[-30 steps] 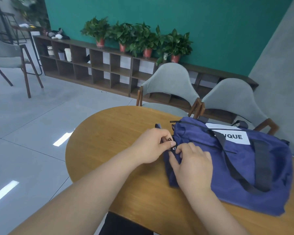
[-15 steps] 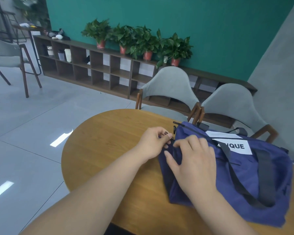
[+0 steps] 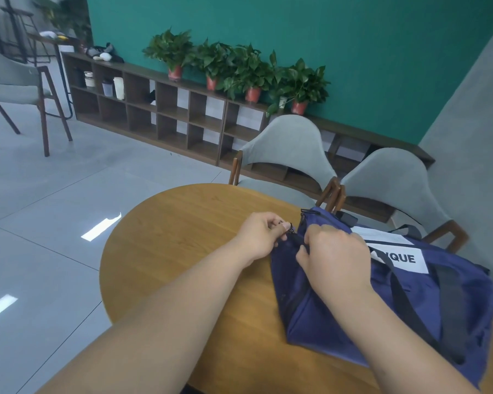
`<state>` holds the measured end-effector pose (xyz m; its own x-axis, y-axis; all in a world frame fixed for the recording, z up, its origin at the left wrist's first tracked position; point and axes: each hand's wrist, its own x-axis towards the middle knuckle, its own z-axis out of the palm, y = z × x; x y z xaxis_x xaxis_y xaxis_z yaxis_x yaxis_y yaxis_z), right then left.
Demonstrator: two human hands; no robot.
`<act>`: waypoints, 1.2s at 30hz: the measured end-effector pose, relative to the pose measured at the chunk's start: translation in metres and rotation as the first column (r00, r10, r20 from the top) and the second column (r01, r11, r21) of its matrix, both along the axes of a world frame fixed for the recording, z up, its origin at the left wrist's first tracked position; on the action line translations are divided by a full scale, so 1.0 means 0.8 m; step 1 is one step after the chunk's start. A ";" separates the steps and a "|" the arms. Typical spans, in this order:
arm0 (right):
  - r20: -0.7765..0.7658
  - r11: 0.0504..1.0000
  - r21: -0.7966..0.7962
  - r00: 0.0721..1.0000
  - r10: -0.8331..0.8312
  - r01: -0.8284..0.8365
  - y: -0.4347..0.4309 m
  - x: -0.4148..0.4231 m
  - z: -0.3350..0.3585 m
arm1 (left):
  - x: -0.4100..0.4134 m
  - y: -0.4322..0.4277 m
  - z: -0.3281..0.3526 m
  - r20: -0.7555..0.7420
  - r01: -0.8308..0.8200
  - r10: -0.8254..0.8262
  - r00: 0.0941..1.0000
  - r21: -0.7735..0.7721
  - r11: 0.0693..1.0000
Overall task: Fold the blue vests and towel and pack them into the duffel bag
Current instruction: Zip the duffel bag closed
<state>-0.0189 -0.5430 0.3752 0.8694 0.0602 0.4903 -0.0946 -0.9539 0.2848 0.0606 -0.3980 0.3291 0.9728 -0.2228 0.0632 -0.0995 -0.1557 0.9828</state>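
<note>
Navy duffel bag [image 3: 353, 317], black straps [image 3: 450, 308], left hand [image 3: 258, 236] pinching likely zipper pull [image 3: 290, 230], right hand [image 3: 333, 257] clutching the bag

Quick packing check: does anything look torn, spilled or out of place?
Nothing stands out. The duffel bag lies on the table, no tears or spills visible; the left hand and right hand grip its zipper end.

Just one cam, worn on the person's head. It looks forward & down, out over both arms, at the round counter [image 3: 168, 251]. The left hand [image 3: 261, 237] & right hand [image 3: 333, 260] are close, near the middle, w/ the duffel bag [image 3: 410, 308] low on the right. Farther off are the chairs [image 3: 285, 155], shelf [image 3: 171, 109] & green wall [image 3: 353, 38]. The view is wide & tilts a bit.
</note>
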 end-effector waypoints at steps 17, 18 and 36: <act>-0.003 0.998 0.017 0.998 0.065 -0.065 -0.003 -0.017 0.005 | 0.061 -0.033 -0.033 -0.098 -0.050 0.072 0.993 0.210 0.976; -0.013 0.998 0.020 0.998 0.057 -0.056 -0.005 -0.016 0.003 | 0.062 -0.036 -0.037 -0.111 -0.052 0.075 0.991 0.199 0.979; -0.319 0.930 -0.367 0.941 -0.110 -0.016 0.018 0.069 0.029 | 0.041 -0.023 -0.017 -0.240 0.052 -0.083 0.967 -0.135 0.989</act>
<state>0.0366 -0.5289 0.3988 0.9828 0.1325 0.1288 0.0224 -0.7772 0.6289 0.0932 -0.4167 0.3152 0.9451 -0.2940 -0.1426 0.1401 -0.0297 0.9897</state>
